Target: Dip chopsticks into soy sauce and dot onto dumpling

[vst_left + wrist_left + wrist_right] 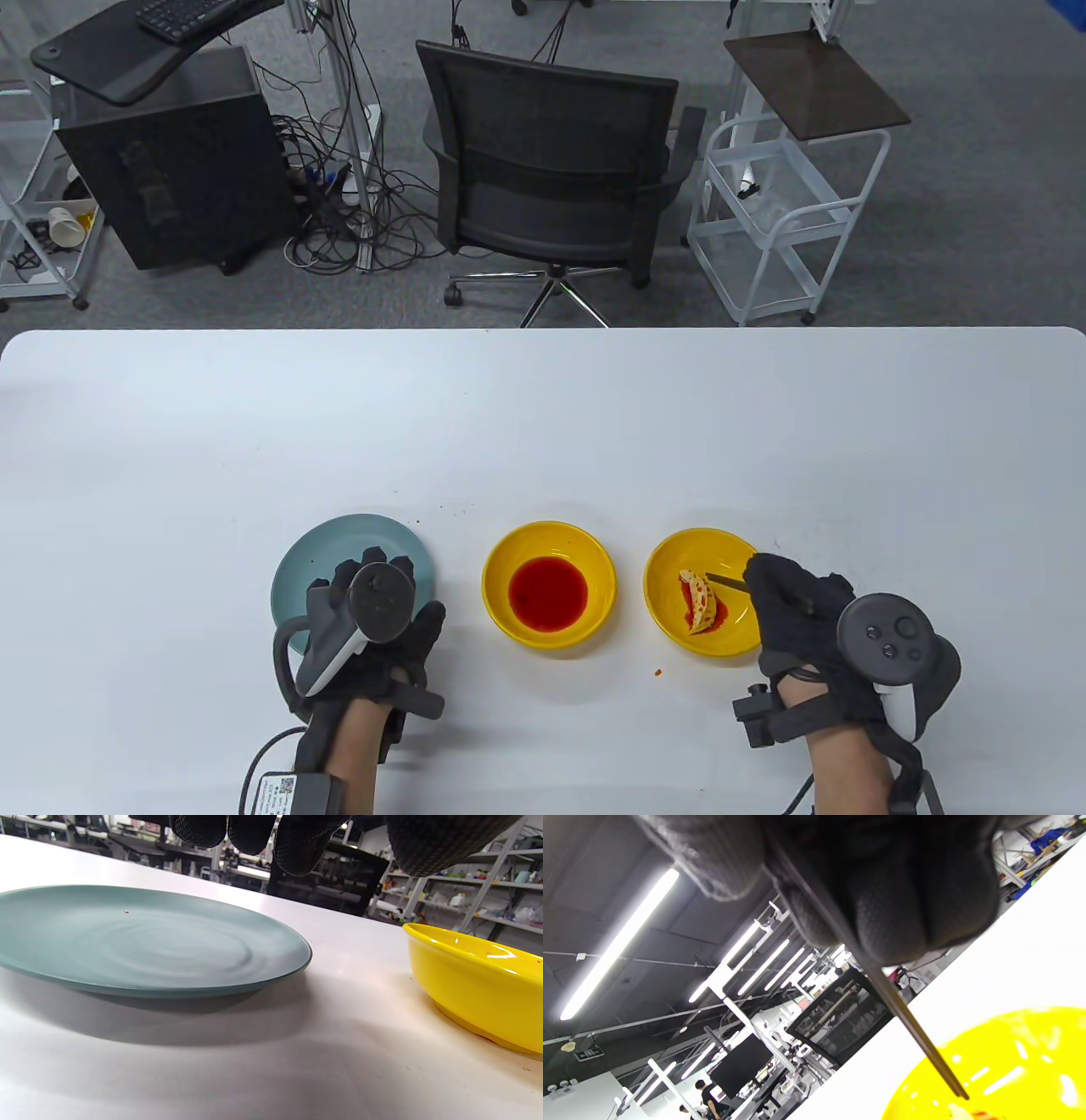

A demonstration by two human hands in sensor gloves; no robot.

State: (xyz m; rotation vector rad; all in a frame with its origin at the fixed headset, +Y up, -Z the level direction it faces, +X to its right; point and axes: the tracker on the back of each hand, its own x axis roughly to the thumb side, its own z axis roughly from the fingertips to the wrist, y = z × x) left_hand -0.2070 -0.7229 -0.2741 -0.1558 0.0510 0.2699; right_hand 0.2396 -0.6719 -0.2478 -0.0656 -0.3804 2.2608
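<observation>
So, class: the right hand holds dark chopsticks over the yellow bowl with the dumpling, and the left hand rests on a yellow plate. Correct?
Not quite. The left hand rests over a round blue-green plate, not a yellow one; the table view shows it. The rest stands.

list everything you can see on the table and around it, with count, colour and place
plate: 1, grey-blue, table left, partly under the left hand
sauce bowl: 1, yellow, red sauce inside, table centre
dumpling bowl: 1, yellow, table right
dumpling: 1, pale with red sauce, in the right bowl
chopsticks: dark, tips by the dumpling
table: 1, white
office chair: 1, black, behind table
left hand: black glove, over the plate
right hand: black glove, holds the chopsticks
</observation>
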